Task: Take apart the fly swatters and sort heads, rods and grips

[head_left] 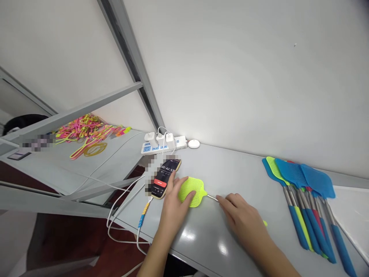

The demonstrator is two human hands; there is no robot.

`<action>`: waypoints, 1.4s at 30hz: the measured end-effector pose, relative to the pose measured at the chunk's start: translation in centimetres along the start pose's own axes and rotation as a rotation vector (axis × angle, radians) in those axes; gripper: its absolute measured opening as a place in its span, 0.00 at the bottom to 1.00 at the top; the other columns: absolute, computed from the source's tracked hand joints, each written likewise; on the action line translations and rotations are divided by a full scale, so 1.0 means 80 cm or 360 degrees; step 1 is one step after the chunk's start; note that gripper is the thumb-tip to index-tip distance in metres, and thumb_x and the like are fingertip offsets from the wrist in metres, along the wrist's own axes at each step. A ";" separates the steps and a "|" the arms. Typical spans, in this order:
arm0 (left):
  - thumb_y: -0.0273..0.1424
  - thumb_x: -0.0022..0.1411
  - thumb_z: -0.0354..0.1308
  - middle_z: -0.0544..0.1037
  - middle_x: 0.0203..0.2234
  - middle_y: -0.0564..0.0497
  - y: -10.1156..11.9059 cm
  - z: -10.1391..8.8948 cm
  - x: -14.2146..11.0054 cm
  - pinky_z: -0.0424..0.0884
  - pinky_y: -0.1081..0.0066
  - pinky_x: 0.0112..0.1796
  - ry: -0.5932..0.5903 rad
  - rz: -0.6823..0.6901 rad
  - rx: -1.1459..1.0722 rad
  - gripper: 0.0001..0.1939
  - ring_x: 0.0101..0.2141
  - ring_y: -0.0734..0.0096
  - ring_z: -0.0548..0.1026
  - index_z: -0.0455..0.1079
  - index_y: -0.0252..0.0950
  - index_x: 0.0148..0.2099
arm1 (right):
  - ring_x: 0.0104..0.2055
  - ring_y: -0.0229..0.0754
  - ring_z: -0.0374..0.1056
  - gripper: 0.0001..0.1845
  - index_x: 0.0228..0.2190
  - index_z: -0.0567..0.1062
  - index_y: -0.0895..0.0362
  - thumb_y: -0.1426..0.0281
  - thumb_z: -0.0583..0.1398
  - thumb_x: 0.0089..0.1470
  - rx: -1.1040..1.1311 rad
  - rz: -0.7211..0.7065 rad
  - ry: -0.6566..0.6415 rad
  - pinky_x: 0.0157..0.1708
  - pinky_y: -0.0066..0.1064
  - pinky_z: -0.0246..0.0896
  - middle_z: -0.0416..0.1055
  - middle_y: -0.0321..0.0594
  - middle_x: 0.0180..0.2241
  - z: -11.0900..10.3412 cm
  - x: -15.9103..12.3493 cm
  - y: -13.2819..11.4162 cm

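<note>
A lime-green fly swatter [198, 196] lies on the grey table in front of me, its perforated head to the left and its thin metal rod to the right. My left hand [174, 200] grips the head, thumb across the mesh and fingers at its far edge. The index finger overlaps the edge of a phone [165, 179] with a running timer. My right hand [240, 215] is closed over the rod near its middle and hides most of the handle; only a small green tip shows beyond the wrist.
Several blue, green and red fly swatters [309, 207] are piled on the right. A white power strip [164, 146] with chargers and a round white device [193, 144] sit by the wall. White cables [115, 207] hang left. Pink-yellow pieces [83, 130] are heaped beyond the metal frame.
</note>
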State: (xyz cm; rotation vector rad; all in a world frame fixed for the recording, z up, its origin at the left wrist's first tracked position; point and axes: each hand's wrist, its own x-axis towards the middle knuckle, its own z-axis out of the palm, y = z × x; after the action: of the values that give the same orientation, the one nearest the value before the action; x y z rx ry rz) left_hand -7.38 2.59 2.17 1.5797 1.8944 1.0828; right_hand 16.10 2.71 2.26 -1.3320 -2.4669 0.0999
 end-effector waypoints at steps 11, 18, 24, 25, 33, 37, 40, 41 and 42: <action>0.28 0.50 0.72 0.68 0.59 0.40 0.045 0.028 0.010 0.69 0.61 0.53 -0.0199 -0.0640 -0.1601 0.34 0.54 0.58 0.72 0.67 0.40 0.59 | 0.33 0.40 0.64 0.17 0.31 0.75 0.55 0.78 0.49 0.62 0.0202 -0.0158 0.0044 0.29 0.30 0.55 0.70 0.40 0.31 -0.037 0.004 0.020; 0.32 0.51 0.72 0.77 0.46 0.43 0.057 0.052 0.020 0.70 0.65 0.50 0.0179 -0.0709 -0.1682 0.24 0.46 0.66 0.76 0.73 0.36 0.50 | 0.40 0.42 0.68 0.15 0.46 0.71 0.50 0.60 0.50 0.65 0.0953 0.0636 0.0072 0.38 0.32 0.62 0.71 0.39 0.38 -0.047 0.004 0.031; 0.34 0.51 0.72 0.77 0.46 0.44 0.092 0.072 0.023 0.71 0.65 0.48 0.0141 -0.0669 -0.1839 0.23 0.45 0.65 0.77 0.73 0.36 0.49 | 0.23 0.34 0.51 0.20 0.28 0.66 0.55 0.52 0.55 0.60 0.1742 0.0976 -0.0040 0.22 0.27 0.48 0.54 0.29 0.22 -0.049 0.012 0.021; 0.36 0.53 0.71 0.78 0.46 0.44 0.100 0.077 0.021 0.71 0.64 0.48 0.0091 -0.0703 -0.1940 0.23 0.45 0.64 0.77 0.72 0.37 0.50 | 0.22 0.34 0.48 0.21 0.26 0.64 0.54 0.51 0.56 0.60 0.1831 0.1017 -0.0014 0.21 0.27 0.45 0.52 0.28 0.21 -0.047 0.013 0.018; 0.37 0.59 0.65 0.77 0.51 0.41 0.127 0.120 -0.025 0.65 0.58 0.56 -0.0518 -0.0684 -0.2240 0.20 0.54 0.55 0.73 0.73 0.35 0.53 | 0.22 0.35 0.49 0.21 0.26 0.63 0.53 0.51 0.57 0.58 0.1873 0.1143 0.0252 0.21 0.26 0.46 0.52 0.28 0.20 -0.039 0.017 0.009; 0.37 0.59 0.65 0.79 0.47 0.41 0.118 0.117 -0.022 0.67 0.58 0.55 -0.0326 -0.0788 -0.2197 0.20 0.50 0.56 0.76 0.73 0.35 0.52 | 0.30 0.39 0.62 0.16 0.34 0.68 0.54 0.54 0.53 0.62 0.1563 0.0916 0.0201 0.31 0.28 0.58 0.66 0.34 0.28 -0.039 0.012 0.001; 0.37 0.60 0.65 0.80 0.42 0.40 0.110 0.103 -0.006 0.70 0.56 0.53 -0.0109 -0.0808 -0.2271 0.21 0.45 0.56 0.79 0.71 0.32 0.52 | 0.29 0.40 0.64 0.15 0.39 0.68 0.53 0.57 0.49 0.66 0.1332 0.0846 0.0082 0.29 0.29 0.59 0.69 0.35 0.29 -0.037 0.007 -0.004; 0.36 0.60 0.65 0.80 0.41 0.40 0.108 0.098 -0.001 0.71 0.56 0.52 -0.0038 -0.0806 -0.2275 0.20 0.44 0.56 0.80 0.71 0.31 0.51 | 0.28 0.40 0.64 0.15 0.38 0.69 0.53 0.59 0.48 0.66 0.1240 0.0802 0.0056 0.29 0.30 0.58 0.69 0.35 0.29 -0.035 0.007 -0.005; 0.36 0.60 0.65 0.80 0.41 0.40 0.106 0.094 0.002 0.72 0.56 0.52 0.0011 -0.0812 -0.2274 0.20 0.43 0.57 0.80 0.70 0.31 0.51 | 0.29 0.40 0.65 0.15 0.37 0.69 0.53 0.60 0.47 0.67 0.1153 0.0744 0.0037 0.29 0.30 0.58 0.70 0.36 0.29 -0.034 0.006 -0.006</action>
State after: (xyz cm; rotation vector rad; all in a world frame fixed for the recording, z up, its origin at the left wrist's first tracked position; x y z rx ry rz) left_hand 3.40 5.22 4.49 0.2560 0.8661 1.5615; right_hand 16.33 2.60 5.07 -1.4817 -1.7553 0.9706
